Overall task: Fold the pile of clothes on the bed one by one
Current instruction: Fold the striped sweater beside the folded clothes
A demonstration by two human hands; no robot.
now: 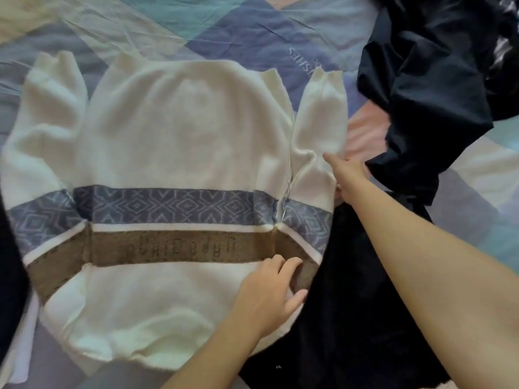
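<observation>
A cream sweater (179, 130) with a blue patterned band and a brown band lies spread flat on the bed, neck end towards me, both sleeves laid out beside the body. My left hand (269, 293) presses flat on the sweater's right shoulder, at the brown band. My right hand (346, 175) reaches along the outer edge of the right sleeve (320, 116), index finger stretched out on it; the other fingers are hidden under the hand. A pile of dark navy clothes (427, 88) sits to the right.
The bed is covered by a patchwork sheet (252, 29) in blue, teal, pink and white. Black fabric (351, 318) lies under my right forearm, beside the sweater. A dark shape (8, 276) fills the left edge of the view.
</observation>
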